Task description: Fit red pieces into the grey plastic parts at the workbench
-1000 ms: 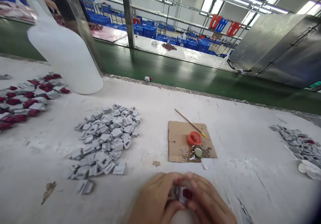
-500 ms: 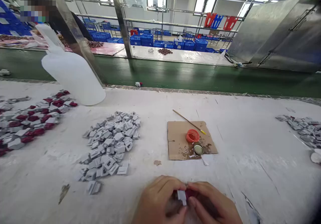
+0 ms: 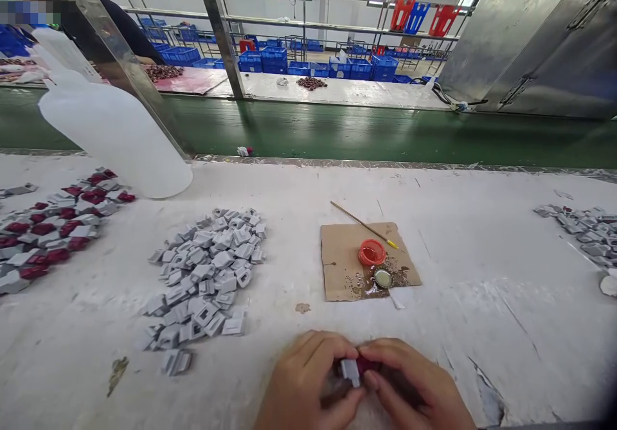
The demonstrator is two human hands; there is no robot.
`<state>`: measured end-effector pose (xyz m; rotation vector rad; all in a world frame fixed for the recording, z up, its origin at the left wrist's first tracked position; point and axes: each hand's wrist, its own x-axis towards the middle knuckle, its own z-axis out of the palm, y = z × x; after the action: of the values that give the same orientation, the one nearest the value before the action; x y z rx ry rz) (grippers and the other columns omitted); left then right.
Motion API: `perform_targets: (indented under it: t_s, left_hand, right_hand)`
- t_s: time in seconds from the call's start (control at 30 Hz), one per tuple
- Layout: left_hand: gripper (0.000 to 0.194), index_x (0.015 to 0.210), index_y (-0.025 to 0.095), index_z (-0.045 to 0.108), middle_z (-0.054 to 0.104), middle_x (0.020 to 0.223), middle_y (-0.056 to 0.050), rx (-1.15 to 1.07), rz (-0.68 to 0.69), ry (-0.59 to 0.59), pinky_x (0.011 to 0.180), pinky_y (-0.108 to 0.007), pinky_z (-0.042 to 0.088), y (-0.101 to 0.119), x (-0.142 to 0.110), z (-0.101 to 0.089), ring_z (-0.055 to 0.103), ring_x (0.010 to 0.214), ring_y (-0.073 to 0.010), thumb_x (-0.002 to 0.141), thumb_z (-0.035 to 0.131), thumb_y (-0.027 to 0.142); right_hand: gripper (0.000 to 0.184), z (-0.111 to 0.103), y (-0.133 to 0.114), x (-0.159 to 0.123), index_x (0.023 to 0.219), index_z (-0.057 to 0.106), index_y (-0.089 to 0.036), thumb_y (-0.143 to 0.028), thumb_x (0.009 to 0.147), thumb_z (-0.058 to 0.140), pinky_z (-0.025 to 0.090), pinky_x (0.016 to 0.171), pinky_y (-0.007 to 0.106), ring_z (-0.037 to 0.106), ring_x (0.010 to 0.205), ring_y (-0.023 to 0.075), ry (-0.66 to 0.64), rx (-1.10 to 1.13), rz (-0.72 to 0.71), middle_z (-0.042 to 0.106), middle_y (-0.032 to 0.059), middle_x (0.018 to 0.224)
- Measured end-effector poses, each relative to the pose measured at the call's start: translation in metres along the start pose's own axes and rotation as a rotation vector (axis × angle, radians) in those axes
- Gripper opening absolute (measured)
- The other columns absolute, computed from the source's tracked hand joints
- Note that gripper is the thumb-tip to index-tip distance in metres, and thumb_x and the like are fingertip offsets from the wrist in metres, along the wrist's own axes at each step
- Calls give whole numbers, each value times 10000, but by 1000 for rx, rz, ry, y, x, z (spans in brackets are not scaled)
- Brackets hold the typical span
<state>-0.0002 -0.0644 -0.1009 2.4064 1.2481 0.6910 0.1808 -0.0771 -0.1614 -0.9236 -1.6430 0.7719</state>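
Both hands meet at the near edge of the white table [image 3: 463, 250]. My left hand [image 3: 303, 385] and my right hand [image 3: 414, 388] pinch one small part [image 3: 354, 369] between their fingertips; it has a grey plastic body and a dark red piece. A heap of loose grey plastic parts [image 3: 207, 276] lies to the left of my hands. Further left is a spread of grey parts with dark red pieces [image 3: 53, 231]. Ahead of my hands a cardboard square [image 3: 337, 263] carries an orange cap [image 3: 371, 252], a small metal cap [image 3: 382, 278] and a thin stick [image 3: 364, 224].
A large white plastic bottle [image 3: 116, 134] lies at the back left beside a slanted metal post [image 3: 130, 63]. More grey parts [image 3: 585, 231] sit at the right edge. A green conveyor belt [image 3: 361, 134] runs behind the table; a person [image 3: 120, 28] stands beyond it.
The view has tilted and shifted a little. My hands stay together on the part, and its grey end now shows more clearly between the fingertips.
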Motion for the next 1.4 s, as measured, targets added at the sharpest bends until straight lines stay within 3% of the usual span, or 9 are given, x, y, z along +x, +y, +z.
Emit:
perform_targets:
  t_s: [0.43, 0.7, 0.87, 1.2, 1.4]
  left_hand:
    - [396, 972, 237, 571, 697, 933, 41, -14, -2, -20, 770, -216, 518, -1, -2, 0, 655, 860, -129, 654, 672, 23]
    - [383, 943, 246, 586, 704, 906, 65, -22, -24, 26, 754, -206, 514, 3, -2, 1, 659, 836, -116, 644, 691, 29]
    - [336, 850, 241, 607, 703, 827, 78, -65, -80, 116, 720, -205, 506, 6, -2, 6, 661, 782, -113, 611, 661, 11]
    - [307, 812, 229, 616, 709, 790, 55, -66, -92, 115, 671, -230, 521, 8, 0, 5, 669, 734, -136, 601, 641, 8]
    - [306, 780, 221, 593, 694, 750, 64, -20, -100, 123, 640, -201, 520, 7, -2, 1, 659, 688, -117, 564, 651, 13]
  right_hand:
    - [302, 0, -7, 5, 1079, 596, -275, -99, 834, 605, 521, 803, 77, 671, 874, 56, 66, -12, -54, 701, -52, 959]
    - [242, -1, -3, 3, 1077, 601, -247, -122, 871, 580, 531, 816, 104, 662, 897, 75, 31, -23, -99, 688, -18, 961]
    - [229, 1, -4, -1, 1065, 597, -233, -102, 880, 563, 532, 813, 113, 654, 899, 82, 9, -11, -71, 674, -2, 956]
    - [228, 1, -3, -2, 1067, 603, -243, -110, 890, 548, 546, 790, 152, 650, 902, 106, -46, 13, 15, 668, 8, 966]
    - [218, -2, -2, -7, 1038, 600, -262, -112, 901, 520, 526, 785, 131, 649, 883, 93, -7, 32, 71, 671, -13, 947]
